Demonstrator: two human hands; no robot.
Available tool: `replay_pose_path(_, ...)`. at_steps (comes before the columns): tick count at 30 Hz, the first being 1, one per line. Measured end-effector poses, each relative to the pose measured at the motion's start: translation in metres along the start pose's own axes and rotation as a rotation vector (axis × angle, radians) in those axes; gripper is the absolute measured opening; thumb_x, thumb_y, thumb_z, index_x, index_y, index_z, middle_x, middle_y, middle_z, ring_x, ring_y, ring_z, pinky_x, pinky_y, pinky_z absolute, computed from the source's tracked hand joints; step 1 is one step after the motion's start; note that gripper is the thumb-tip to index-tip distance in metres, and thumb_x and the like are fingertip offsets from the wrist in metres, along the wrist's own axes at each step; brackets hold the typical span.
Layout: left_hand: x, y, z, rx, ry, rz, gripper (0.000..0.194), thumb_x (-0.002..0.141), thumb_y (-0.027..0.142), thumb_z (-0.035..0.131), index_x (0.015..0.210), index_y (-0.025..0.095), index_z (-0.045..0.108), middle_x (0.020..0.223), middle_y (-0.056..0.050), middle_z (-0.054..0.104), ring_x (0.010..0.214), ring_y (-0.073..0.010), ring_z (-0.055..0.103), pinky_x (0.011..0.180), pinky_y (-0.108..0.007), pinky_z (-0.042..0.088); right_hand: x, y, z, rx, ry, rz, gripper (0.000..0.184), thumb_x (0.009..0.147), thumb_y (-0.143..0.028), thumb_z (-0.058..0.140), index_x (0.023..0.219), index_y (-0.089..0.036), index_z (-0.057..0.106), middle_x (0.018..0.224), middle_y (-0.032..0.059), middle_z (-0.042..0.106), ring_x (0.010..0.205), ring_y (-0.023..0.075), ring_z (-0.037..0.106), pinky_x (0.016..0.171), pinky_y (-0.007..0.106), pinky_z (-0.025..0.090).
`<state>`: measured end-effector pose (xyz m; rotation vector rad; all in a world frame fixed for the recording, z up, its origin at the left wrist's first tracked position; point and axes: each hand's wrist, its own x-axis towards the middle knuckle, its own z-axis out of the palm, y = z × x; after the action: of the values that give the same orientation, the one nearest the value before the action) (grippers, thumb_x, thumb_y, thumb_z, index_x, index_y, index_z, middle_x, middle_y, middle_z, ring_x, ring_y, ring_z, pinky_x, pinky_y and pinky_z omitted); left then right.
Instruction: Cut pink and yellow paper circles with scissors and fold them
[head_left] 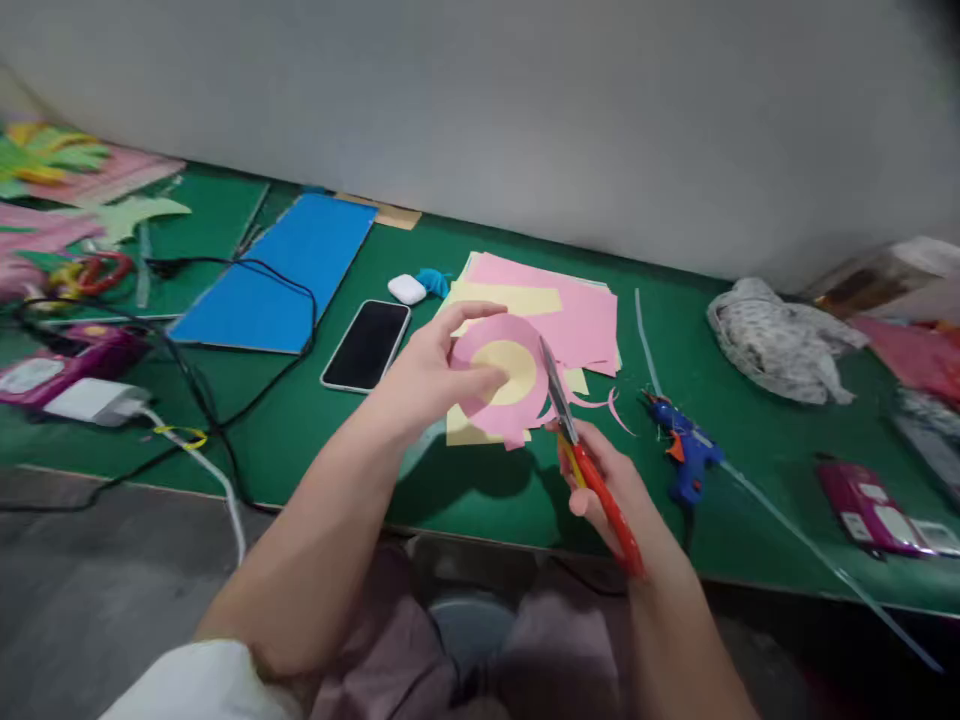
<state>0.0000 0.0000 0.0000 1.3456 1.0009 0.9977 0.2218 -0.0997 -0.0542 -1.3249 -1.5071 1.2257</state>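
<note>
Between the thumb and fingers of my left hand (442, 365) is a pink paper circle (536, 400) with a smaller yellow circle (517, 368) at its middle. My right hand (607, 480) grips scissors (611, 510) with red handles, yellow on the inner side. Their blades point up and away from me, along the right edge of the pink circle. A thin curled pink strip (616, 408) hangs near the blades. Behind the circle lies a stack of pink paper (577, 320), with yellow sheets (517, 297) among it. The paper circle is raised above the green table.
Left of the stack lie a phone (366, 345), a white case (406, 290) and a blue board (281, 275). Black cables (202, 400) and a white charger (97, 400) are further left. On the right are a blue glue gun (690, 455), a crumpled plastic bag (780, 335) and a purple pack (870, 505).
</note>
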Motion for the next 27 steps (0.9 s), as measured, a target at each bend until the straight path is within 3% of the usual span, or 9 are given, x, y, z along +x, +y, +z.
replay_pose_path(27,-0.001,0.001,-0.002,0.018,-0.1,-0.03,0.057,0.074,0.018,0.074,0.128,0.026,0.058,0.079,0.002,0.065,0.068,-0.0129,0.062,0.059,-0.023,0.051,-0.007,-0.007,-0.021,-0.088,-0.049,0.075,0.087,0.055,-0.083,0.068,0.122,-0.028,0.063,0.074,-0.0036,0.037,0.066,0.0144,0.031,0.058,0.026,0.025)
